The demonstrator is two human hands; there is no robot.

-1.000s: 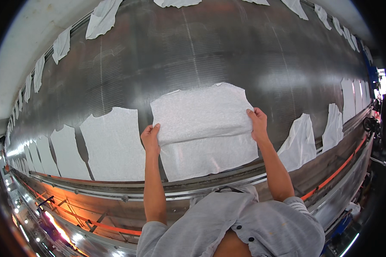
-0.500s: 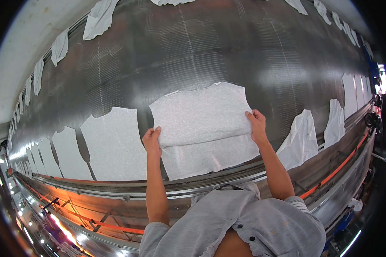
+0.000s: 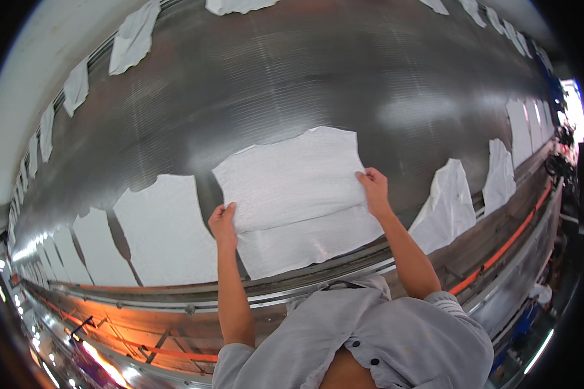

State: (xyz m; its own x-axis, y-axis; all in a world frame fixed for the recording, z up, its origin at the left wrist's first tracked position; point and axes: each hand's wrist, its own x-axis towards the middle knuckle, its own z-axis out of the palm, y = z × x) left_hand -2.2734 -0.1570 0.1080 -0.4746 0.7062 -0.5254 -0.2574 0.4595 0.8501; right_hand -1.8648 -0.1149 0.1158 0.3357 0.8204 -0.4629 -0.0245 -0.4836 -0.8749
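Note:
A pale grey-white fabric panel [image 3: 289, 175] lies in front of me on a long dark metal table [image 3: 285, 84]. It has a curved neckline edge at its far side and a fold or ridge running across its nearer part. My left hand [image 3: 223, 223] pinches its left edge between thumb and fingers. On the opposite edge my right hand [image 3: 374, 189] grips the cloth the same way, a little farther from me. Close beside my left hand lies another flat fabric panel [image 3: 165, 230]. Past my right forearm rests a crumpled white fabric piece [image 3: 445, 211].
More cut panels [image 3: 102, 246] line the near edge to the left. Another fabric piece [image 3: 499, 175] hangs over the edge at right. White pieces [image 3: 135, 40] drape along the far edge. A metal rail [image 3: 276, 299] and an orange strip [image 3: 499, 249] run along my side.
The view has shifted slightly, so the table's contents appear a little displaced. Both hands keep hold of the fabric panel, which lies nearly the same way.

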